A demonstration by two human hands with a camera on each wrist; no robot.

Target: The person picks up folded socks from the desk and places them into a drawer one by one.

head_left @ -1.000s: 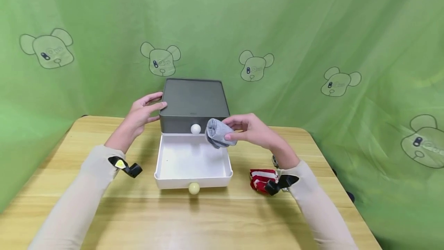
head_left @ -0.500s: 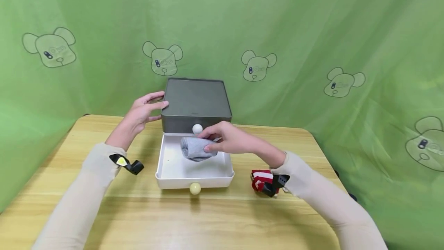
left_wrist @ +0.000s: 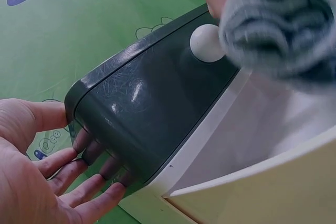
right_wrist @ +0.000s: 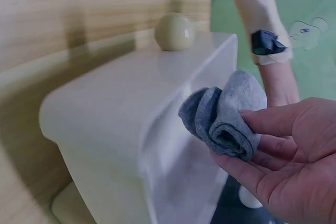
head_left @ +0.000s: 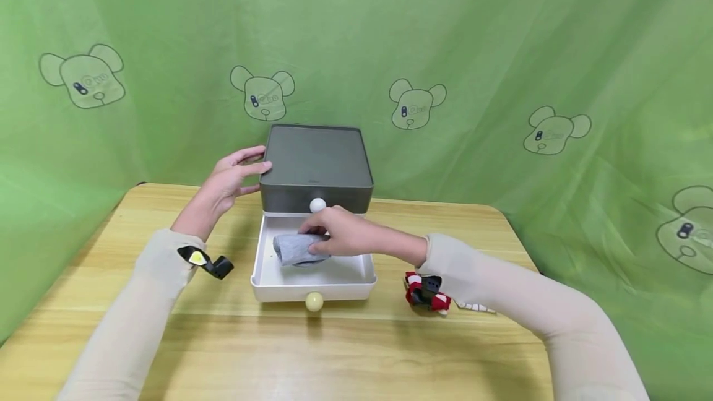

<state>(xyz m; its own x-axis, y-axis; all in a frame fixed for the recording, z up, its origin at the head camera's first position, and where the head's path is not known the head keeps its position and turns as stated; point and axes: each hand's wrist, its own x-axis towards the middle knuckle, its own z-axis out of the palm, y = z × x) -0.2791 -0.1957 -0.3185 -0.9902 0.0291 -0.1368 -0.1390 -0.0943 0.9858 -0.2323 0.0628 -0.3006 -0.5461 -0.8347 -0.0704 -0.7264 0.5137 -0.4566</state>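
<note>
My right hand [head_left: 345,232] pinches a rolled grey cloth [head_left: 295,249] between thumb and fingers, inside the outline of the pulled-out white drawer [head_left: 278,294]. In the right wrist view the cloth [right_wrist: 236,103] shows its spiral folds, in front of the drawer's inner side. The drawer extends from a dark grey drawer box [head_left: 314,156], low in its front. My left hand [head_left: 223,181] rests against the box's left side, thumb at the top edge. In the left wrist view its fingers [left_wrist: 79,187] lie nearly straight along the side, holding nothing.
A white knob [head_left: 318,205] sits on the upper front, a pale yellow knob [head_left: 314,302] on the drawer. Right of the drawer, red-and-white cloth [head_left: 442,303] and a white segmented item [head_left: 476,307] lie on the wooden table [head_left: 223,351], partly behind the right sleeve. A green curtain hangs behind.
My right hand has carried the grey cloth left and down from the drawer's right side to over its middle. The left hand has stayed at the box.
</note>
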